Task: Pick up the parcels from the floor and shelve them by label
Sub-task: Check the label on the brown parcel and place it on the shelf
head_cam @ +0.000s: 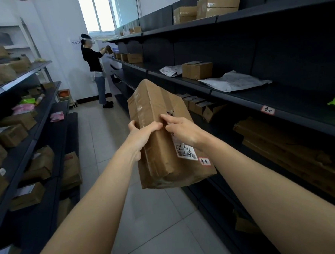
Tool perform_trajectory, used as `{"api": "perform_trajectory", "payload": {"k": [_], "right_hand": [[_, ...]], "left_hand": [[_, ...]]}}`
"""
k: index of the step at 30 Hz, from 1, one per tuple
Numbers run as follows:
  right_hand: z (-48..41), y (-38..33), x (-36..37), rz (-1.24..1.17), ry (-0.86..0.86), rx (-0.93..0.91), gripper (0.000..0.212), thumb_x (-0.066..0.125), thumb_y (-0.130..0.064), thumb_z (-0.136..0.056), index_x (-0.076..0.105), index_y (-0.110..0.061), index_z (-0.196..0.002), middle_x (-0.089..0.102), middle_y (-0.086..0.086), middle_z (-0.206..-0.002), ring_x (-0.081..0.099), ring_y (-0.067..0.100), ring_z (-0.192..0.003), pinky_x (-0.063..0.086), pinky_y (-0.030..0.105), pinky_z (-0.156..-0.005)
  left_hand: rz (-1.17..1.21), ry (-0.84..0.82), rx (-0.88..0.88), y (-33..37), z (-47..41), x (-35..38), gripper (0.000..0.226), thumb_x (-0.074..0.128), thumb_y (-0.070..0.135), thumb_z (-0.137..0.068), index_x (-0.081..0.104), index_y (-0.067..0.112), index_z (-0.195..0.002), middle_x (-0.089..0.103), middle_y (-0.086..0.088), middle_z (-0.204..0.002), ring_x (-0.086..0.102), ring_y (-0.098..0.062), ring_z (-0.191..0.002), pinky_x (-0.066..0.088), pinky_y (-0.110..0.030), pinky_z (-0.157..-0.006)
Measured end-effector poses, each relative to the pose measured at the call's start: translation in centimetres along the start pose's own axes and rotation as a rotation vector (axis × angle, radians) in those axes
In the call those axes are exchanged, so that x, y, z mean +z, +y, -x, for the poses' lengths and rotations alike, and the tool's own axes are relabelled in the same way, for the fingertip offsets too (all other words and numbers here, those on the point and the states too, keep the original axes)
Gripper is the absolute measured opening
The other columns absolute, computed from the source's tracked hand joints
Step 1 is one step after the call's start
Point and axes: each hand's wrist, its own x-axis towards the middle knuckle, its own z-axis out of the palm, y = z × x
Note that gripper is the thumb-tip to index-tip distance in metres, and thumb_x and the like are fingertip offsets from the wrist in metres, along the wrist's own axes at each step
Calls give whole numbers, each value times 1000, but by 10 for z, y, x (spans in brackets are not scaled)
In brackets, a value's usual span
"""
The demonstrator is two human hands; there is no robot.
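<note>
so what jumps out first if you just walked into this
A worn brown cardboard parcel held up at centre by both hands, left hand on its side, right hand on top beside a white label. Dark shelves run along the right, and another person shelves boxes at the far end.

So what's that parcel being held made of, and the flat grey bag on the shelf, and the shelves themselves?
The parcel, gripped by the left hand and right hand, looks like brown corrugated cardboard: matte, creased, with glossy clear tape strips. The grey bag seems to be thin plastic mailer film, judging by its wrinkles and faint sheen. The shelf looks like dark painted metal, though that's less certain.
</note>
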Motion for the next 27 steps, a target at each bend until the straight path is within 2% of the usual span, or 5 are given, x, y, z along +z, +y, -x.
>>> {"api": "perform_trajectory", "payload": {"k": [3, 7, 11, 15, 27], "right_hand": [[0, 10, -14, 40, 131, 96, 54, 50, -24, -97, 37, -23, -149, 45, 3, -150, 48, 23, -132, 39, 34, -107], [2, 30, -38, 191, 194, 262, 74, 51, -51, -94, 19, -24, -155, 12, 1, -165, 18, 28, -149, 20, 43, -120], [12, 40, -52, -87, 309, 375, 99, 65, -61, -80, 13, -23, -156, 35, 5, -156, 47, 26, -132, 40, 34, -100], [17, 49, -59, -241, 325, 383, 57, 67, -47, -85, 52, -21, -134, 70, 2, -113, 69, 20, -94, 57, 35, -80], [40, 37, -75, -643, 382, 462, 29, 55, -37, -89, 60, -15, -107, 69, 8, -86, 67, 19, -67, 53, 29, -67]], "left_hand": [[75, -57, 12, 1, 0, -4, 94, 76, 47, -67, 27, 28, -145, 59, -6, -119, 60, -25, -102, 50, -41, -80], [113, -129, 31, 3, -2, -5, 71, 70, 47, -70, 48, 21, -133, 68, -7, -115, 65, -22, -97, 50, -34, -70], [208, -191, 19, 1, -1, 0, 30, 60, 42, -84, 69, 19, -101, 78, -3, -87, 69, -22, -86, 53, -35, -78], [259, -228, 18, 1, -7, 6, 29, 52, 40, -89, 69, 18, -97, 78, -1, -73, 71, -20, -73, 54, -33, -73], [193, -228, -60, 15, -32, 23, 24, 49, 36, -94, 64, 18, -93, 71, -5, -80, 65, -21, -69, 52, -33, -65]]}}
